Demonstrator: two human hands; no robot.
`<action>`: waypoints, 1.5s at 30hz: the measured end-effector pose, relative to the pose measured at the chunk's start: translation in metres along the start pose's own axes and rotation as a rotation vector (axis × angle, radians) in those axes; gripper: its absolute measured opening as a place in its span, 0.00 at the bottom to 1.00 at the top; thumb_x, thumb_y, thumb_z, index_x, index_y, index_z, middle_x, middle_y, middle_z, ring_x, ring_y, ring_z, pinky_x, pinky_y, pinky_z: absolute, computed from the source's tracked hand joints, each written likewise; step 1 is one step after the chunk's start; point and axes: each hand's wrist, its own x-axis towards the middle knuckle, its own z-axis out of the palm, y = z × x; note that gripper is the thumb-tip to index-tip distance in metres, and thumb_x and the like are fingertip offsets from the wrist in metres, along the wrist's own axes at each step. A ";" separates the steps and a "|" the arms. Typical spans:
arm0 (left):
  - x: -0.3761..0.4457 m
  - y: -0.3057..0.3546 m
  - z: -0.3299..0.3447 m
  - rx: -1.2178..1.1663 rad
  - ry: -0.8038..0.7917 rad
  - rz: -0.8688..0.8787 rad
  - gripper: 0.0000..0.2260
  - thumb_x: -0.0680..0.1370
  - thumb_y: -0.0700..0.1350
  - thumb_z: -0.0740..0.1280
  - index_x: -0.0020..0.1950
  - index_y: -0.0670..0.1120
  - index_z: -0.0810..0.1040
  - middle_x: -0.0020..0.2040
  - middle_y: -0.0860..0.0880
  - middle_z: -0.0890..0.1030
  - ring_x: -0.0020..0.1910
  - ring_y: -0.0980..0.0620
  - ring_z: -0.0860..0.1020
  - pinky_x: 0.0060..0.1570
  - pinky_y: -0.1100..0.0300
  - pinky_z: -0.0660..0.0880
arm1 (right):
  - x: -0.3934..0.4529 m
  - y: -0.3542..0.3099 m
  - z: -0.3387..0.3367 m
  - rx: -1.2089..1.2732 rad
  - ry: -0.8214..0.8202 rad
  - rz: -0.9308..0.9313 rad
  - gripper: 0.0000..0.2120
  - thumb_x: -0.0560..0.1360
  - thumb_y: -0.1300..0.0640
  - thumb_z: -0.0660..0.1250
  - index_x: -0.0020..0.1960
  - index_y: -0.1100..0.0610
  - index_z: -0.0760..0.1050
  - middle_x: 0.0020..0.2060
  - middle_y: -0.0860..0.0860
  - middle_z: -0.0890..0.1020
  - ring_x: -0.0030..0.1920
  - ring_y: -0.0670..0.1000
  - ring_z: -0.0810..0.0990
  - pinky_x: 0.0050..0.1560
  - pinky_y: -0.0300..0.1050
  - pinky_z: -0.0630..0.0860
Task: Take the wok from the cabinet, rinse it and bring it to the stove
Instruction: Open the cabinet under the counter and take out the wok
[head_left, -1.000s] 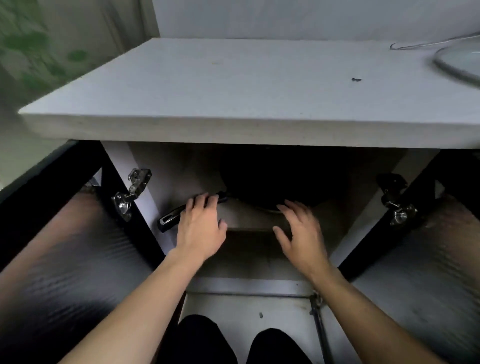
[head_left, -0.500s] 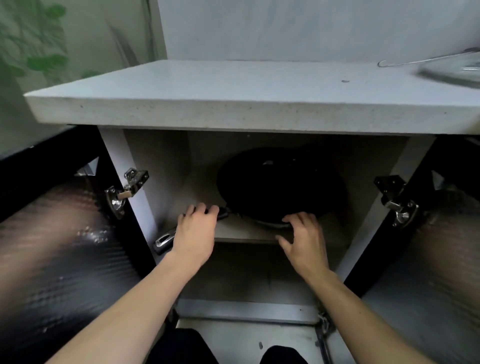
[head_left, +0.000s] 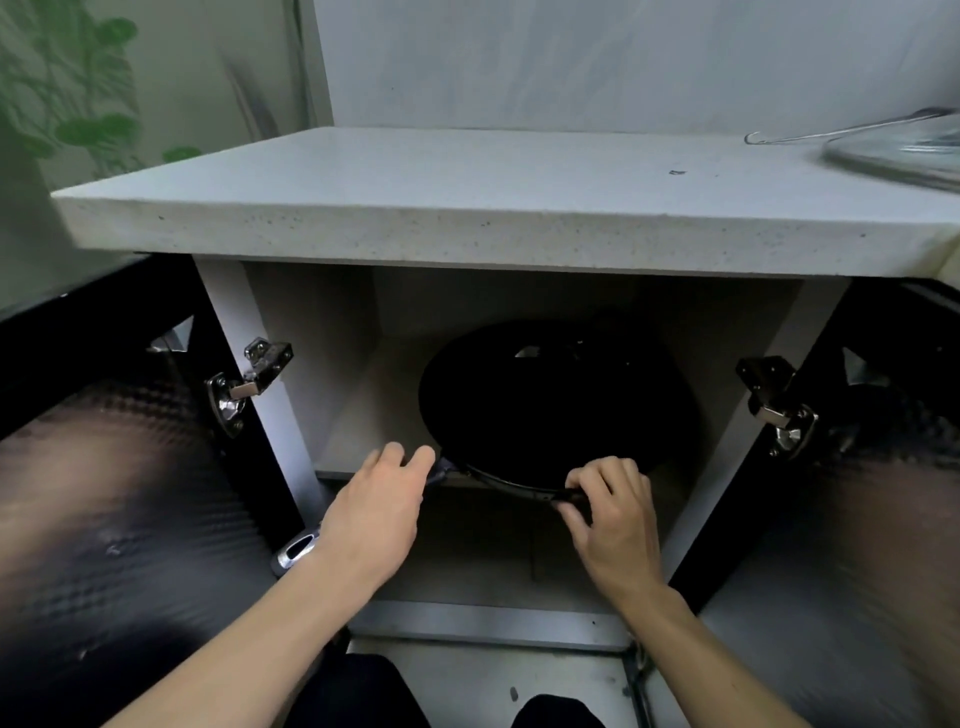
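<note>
— So where was the wok (head_left: 556, 405) at that moment?

— On the upper shelf (head_left: 363, 415) inside the open cabinet (head_left: 234, 322), below the pale speckled countertop (head_left: 467, 208). It sat toward the right side of the shelf, black and tilted, with its near rim hanging just past the shelf's front edge.

— And the hands?

— Both were on it. The left hand (head_left: 374, 514) lay over the long handle (head_left: 298, 551), which ran out from the wok's left side, across the front edge of the shelf and down toward the left. Its fingers were curled over the handle near where it joins the pan; only the shiny metal end with a hanging hole stuck out below the wrist.

— Was it a firm grip?

— The fingers were bent around the handle, but the palm hid the underside, so I could not tell how tightly they closed.

— The right one?

— The right hand (head_left: 613, 514) pinched the near rim at the front, at a small dark helper grip, thumb below and fingers folded over the top.

— What else was there?

— Two dark cabinet doors swung wide open, the left door (head_left: 104, 493) and the right door (head_left: 872, 519), each with a metal hinge showing at the frame. At the countertop's far right edge lay a blurred glass lid (head_left: 904, 156). The person's dark-clothed knees (head_left: 363, 691) showed at the bottom, just before the cabinet's base.
</note>
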 end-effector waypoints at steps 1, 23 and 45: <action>0.001 -0.001 0.000 0.001 0.005 0.003 0.12 0.77 0.42 0.65 0.57 0.49 0.64 0.47 0.50 0.66 0.44 0.51 0.66 0.35 0.58 0.69 | 0.000 0.000 0.001 -0.001 0.006 -0.005 0.17 0.63 0.61 0.80 0.46 0.56 0.76 0.42 0.51 0.74 0.45 0.52 0.71 0.44 0.44 0.67; -0.056 0.034 -0.223 -0.027 -0.485 -0.210 0.08 0.79 0.46 0.64 0.57 0.49 0.71 0.52 0.49 0.73 0.52 0.49 0.75 0.40 0.58 0.71 | 0.077 -0.110 -0.183 0.064 -0.741 0.250 0.17 0.63 0.54 0.80 0.41 0.52 0.72 0.38 0.42 0.69 0.41 0.48 0.71 0.42 0.43 0.68; -0.146 0.083 -0.461 -0.075 -0.607 -0.305 0.05 0.76 0.43 0.64 0.44 0.53 0.71 0.43 0.53 0.73 0.39 0.53 0.74 0.34 0.55 0.76 | 0.155 -0.208 -0.412 0.171 -1.026 0.209 0.17 0.67 0.50 0.76 0.39 0.47 0.66 0.41 0.43 0.72 0.43 0.46 0.71 0.45 0.42 0.74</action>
